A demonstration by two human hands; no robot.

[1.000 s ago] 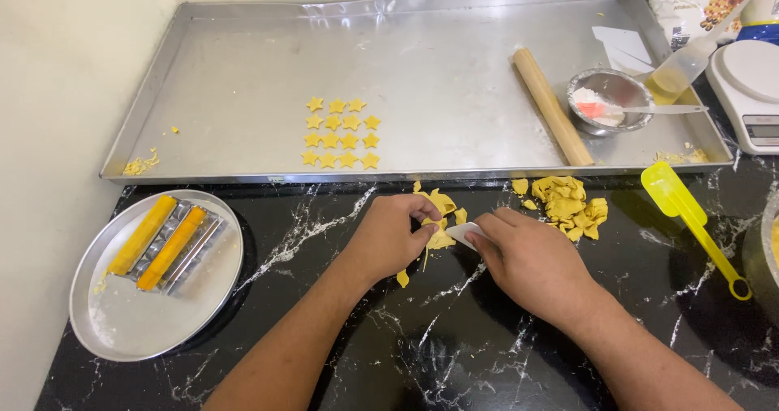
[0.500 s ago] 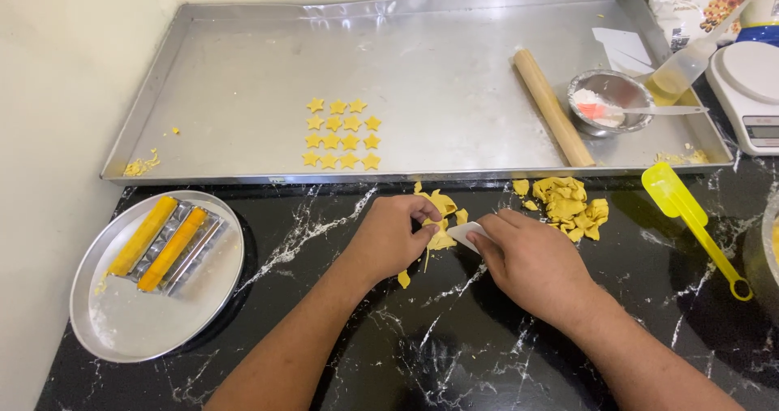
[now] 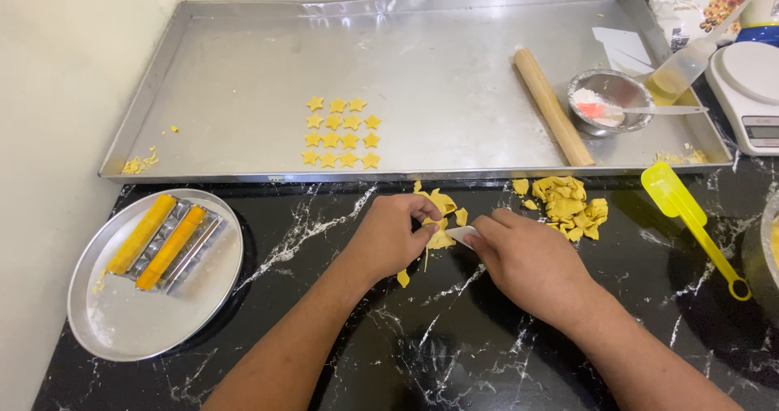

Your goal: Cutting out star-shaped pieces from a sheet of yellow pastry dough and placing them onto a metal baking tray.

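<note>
Almost no change vs. 1 s ago: left hand (image 3: 389,236) grip pinches yellow dough scraps (image 3: 440,236); right hand (image 3: 527,261) grip holds white scraper (image 3: 462,232) beside, on worktop (image 3: 324,241).

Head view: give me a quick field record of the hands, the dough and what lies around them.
left hand: on yellow dough scraps on the black counter
right hand: beside the left, holding a small white tool against the scraps
scrap pile: on the counter, right of the hands
stars: rows of cut dough stars in the tray
rolling pin: in the tray, next to a small metal bowl
plate: left, holds two yellow bars
yellow scoop: right, on the counter
</note>
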